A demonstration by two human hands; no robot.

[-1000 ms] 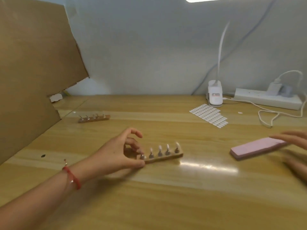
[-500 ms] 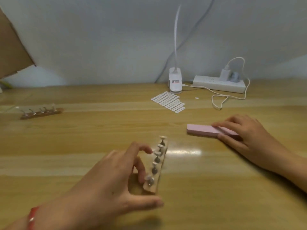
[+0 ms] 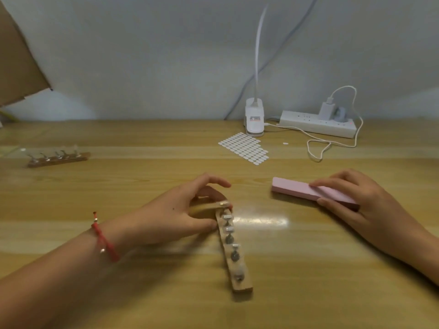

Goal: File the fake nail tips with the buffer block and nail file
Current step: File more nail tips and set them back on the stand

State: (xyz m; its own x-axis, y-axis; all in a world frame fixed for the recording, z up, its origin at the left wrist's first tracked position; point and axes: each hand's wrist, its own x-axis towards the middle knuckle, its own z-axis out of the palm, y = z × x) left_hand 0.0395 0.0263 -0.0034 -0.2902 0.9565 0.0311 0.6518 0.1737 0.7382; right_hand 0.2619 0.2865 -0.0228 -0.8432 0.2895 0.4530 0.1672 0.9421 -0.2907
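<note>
A wooden holder strip (image 3: 238, 279) with several clear nail tips on metal pegs lies lengthwise in front of me on the wooden table (image 3: 142, 293). My left hand (image 3: 180, 214), with a red string at the wrist, pinches the strip's far end between thumb and fingers. A pink buffer block (image 3: 294, 189) lies to the right. My right hand (image 3: 354, 198) grips its right end, fingers on top and thumb at the near side. No nail file is visible.
A second wooden holder (image 3: 58, 158) with pegs lies at the far left. A sheet of white oval stickers (image 3: 244, 147), a white clip lamp (image 3: 254, 119), a power strip (image 3: 317, 123) with a charger and looped cable (image 3: 318, 148) sit along the back. Cardboard (image 3: 16, 58) stands at the upper left.
My left hand turned the holder from lying crosswise to pointing toward me and now grips its far end. My right hand settled on the pink block's right end.
</note>
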